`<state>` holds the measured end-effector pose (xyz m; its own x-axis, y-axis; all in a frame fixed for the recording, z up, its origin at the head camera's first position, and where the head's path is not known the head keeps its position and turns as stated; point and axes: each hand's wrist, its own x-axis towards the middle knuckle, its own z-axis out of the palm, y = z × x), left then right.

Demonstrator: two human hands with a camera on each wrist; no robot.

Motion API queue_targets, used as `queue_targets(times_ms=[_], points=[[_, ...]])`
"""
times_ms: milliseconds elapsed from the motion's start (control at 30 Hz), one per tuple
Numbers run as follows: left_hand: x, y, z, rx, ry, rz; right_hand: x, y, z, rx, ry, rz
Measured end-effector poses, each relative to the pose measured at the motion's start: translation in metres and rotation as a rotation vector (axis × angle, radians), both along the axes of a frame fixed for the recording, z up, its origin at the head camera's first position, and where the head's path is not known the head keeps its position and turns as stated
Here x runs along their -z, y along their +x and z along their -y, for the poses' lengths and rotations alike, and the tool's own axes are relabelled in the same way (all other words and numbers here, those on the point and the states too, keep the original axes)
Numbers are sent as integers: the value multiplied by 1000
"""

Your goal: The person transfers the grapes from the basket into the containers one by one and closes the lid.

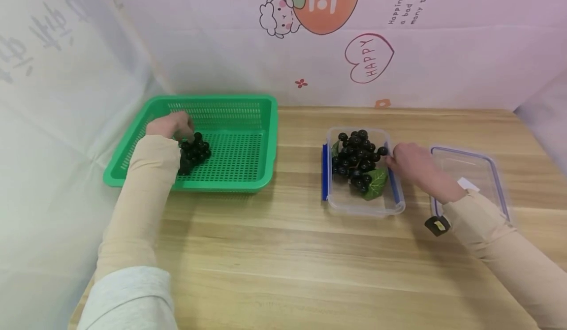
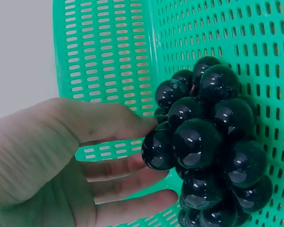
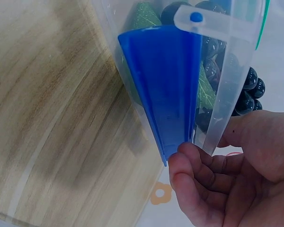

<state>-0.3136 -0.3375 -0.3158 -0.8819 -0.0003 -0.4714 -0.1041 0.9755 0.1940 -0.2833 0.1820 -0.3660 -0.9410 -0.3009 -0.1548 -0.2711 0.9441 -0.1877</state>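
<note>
In the head view, my left hand reaches into the green basket at the left. It pinches the edge of a bunch of dark grapes, its thumb at the near grapes and the other fingers reaching behind and below them. At the right, my right hand grips the right side of a clear plastic food container. Its fingertips are at the lower end of the blue locking flap, with the thumb by the container's rim. Another bunch of dark grapes with green leaves lies in the container.
A clear lid with a blue seal lies to the right of the container, partly under my right forearm. Another blue flap hangs off the container's left side. A printed cloth rises behind the wooden table.
</note>
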Motion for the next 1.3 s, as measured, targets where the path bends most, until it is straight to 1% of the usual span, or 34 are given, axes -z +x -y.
queue_targets(times_ms=[133,300,467,567,800,900,1067,1167,1300], points=[[1,0,0,3,-10,15,0,0,0,6,0,-4],[4,1,-1,-12,-16,27,1,0,1,8,16,-13],[6,1,-3,-26,-10,31,0,0,1,7,13,0],[8,1,-4,-34,-6,26,-1,0,1,11,11,7],[12,-2,-8,-23,-23,-1,-1,1,0,16,10,-3],[13,-1,-9,-28,-27,-2,-1,1,1,15,2,-2],[12,1,-8,-25,-36,-11,-1,2,1,13,-11,12],[10,1,-5,-17,-21,-50,-1,3,1,19,-11,17],[2,2,-3,-12,17,-91,-2,3,1,25,-9,18]])
